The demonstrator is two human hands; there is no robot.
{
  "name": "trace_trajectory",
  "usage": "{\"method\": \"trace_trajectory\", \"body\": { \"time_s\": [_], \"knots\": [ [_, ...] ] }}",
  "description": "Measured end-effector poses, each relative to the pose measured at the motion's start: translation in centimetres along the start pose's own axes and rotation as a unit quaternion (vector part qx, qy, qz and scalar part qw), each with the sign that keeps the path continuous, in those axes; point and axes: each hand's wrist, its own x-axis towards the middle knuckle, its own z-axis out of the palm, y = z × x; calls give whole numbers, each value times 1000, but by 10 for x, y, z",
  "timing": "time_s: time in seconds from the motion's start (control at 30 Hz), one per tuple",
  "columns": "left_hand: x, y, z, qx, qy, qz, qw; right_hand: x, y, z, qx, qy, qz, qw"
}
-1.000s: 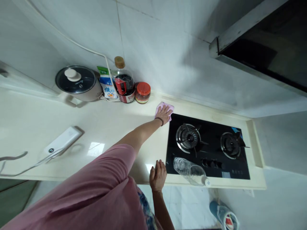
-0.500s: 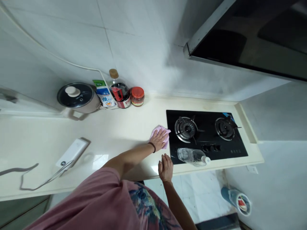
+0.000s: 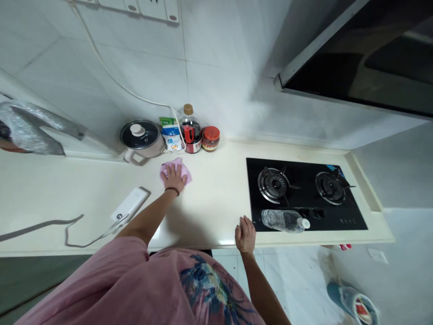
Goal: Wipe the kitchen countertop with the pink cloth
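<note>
My left hand (image 3: 174, 177) lies with fingers spread on a pink cloth (image 3: 185, 173), pressing it flat against the cream countertop (image 3: 216, 194). The cloth's edges show around the fingers. Just behind it are a pot (image 3: 149, 151) with a glass lid, a blue-and-white packet (image 3: 172, 137), a bottle of dark liquid (image 3: 192, 146) and a red-lidded jar (image 3: 211, 140). My right hand (image 3: 246, 235) rests at the counter's front edge beside the stove, fingers loosely bent and thumb apart, with nothing in it. Close to its right, a clear plastic bottle (image 3: 282, 220) lies on its side.
A black two-burner gas stove (image 3: 304, 198) is set into the counter on the right, under a dark range hood (image 3: 365, 67). A white device (image 3: 130, 203) with a cable lies at left. A white cord (image 3: 118, 83) runs down the wall. A bin (image 3: 352, 300) stands on the floor.
My left hand has slid the pink cloth leftward and back, from the stove's left edge to near the pot and packet. My right hand stays near the stove's corner. The view has shifted.
</note>
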Motion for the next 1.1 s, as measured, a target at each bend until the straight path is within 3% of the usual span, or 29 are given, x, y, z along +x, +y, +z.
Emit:
{"method": "trace_trajectory", "body": {
  "time_s": [0.1, 0.2, 0.27, 0.33, 0.5, 0.57, 0.63, 0.73, 0.83, 0.97, 1.1],
  "knots": [
    [1, -13, -4, 3, 17, -45, 999, 0, 0, 0, 0, -1, 0, 1000],
    [-8, 11, 3, -2, 13, -56, 998, 1, 0, -1, 2, -7, 1, 1000],
    [-18, 44, 15, -9, -5, -4, 1000, 1, 0, -2, 3, -11, 1, 1000],
    [-31, 87, 29, -22, -31, 90, 995, 1, 0, -2, 2, -15, 2, 1000],
    [-73, 201, 68, -51, -77, 301, 949, 1, -2, -4, -3, -23, 3, 1000],
    [-91, 231, 80, -50, -83, 367, 925, 2, -2, -4, -2, -23, 0, 1000],
    [-106, 243, 89, -47, -77, 414, 906, 2, -2, -4, -2, -23, -1, 1000],
    [-119, 231, 95, -43, -64, 447, 891, 1, -1, -3, -4, -22, -1, 1000],
    [-114, 197, 90, -40, -61, 423, 903, 0, 0, -3, -3, -21, 1, 1000],
    [-81, 132, 66, -35, -50, 297, 953, 0, 1, -2, 3, -22, 4, 1000],
    [-32, 44, 32, -27, -24, 132, 991, -1, 3, -2, 5, -19, 4, 1000]
  ]
}}
